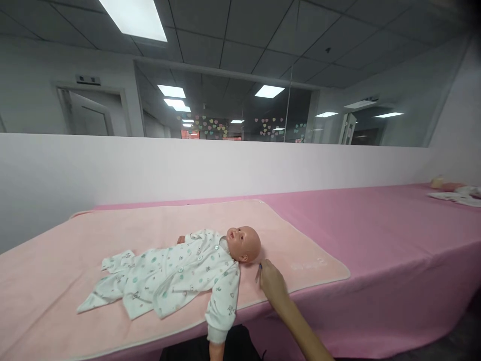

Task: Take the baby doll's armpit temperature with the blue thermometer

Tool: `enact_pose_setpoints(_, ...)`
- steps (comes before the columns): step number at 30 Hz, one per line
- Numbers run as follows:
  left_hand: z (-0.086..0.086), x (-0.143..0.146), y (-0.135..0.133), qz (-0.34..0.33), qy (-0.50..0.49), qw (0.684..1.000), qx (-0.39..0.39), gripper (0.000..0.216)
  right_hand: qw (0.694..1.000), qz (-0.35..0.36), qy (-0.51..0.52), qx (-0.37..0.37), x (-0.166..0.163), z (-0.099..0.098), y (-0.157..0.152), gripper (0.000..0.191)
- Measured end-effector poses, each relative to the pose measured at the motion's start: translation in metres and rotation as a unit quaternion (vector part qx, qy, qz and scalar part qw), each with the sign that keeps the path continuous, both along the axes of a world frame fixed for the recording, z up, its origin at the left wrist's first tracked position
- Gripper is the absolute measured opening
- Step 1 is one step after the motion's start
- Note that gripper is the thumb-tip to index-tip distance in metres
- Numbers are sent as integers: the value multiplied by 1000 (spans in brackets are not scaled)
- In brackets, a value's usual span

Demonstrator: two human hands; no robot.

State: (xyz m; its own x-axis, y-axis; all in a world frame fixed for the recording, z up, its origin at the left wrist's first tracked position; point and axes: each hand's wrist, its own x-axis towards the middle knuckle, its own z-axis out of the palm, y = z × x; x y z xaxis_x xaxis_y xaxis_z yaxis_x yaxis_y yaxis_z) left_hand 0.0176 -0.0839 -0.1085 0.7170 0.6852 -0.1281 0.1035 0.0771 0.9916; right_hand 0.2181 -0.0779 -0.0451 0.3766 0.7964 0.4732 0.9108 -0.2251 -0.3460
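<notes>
Doll [203, 268] in a printed white outfit [169, 276] is flat on its back on the peach mat [296, 235], head twd the right edge, one sleeve [223, 303] hanging over the front edge. Right hand [271, 281] is just beside the head, fingers [265, 266] curled nearly closed w/ a small thin item [258, 274] pinched in them, idk what exactly. Left hand's out of frame, so can't tell tbh.

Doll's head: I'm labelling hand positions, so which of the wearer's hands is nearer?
Right: the right hand is just beside the doll's head; the left hand is out of view.
</notes>
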Motion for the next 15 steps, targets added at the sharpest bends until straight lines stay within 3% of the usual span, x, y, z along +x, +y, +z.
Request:
enact_pose_setpoints(5,59,6,50,66,-10,987,144,35,998,-50,16,30,-11,-2,-6,36)
enact_pose_setpoints(9,120,-1,102,146,-21,951,272,34,990,21,102,91,-38,16,-5,36)
enact_pose_setpoints(10,132,-3,111,188,18,902,388,34,984,62,116,116,-48,23,0,36)
enact_pose_setpoints(12,145,-5,120,222,91,809,537,30,967,147,136,158,-72,38,17,37)
enact_pose_setpoints(13,146,-5,121,226,118,767,588,28,958,169,151,176,-84,46,27,37)
enact_pose_setpoints(15,141,-6,119,233,138,722,636,25,945,188,185,193,-104,58,50,36)
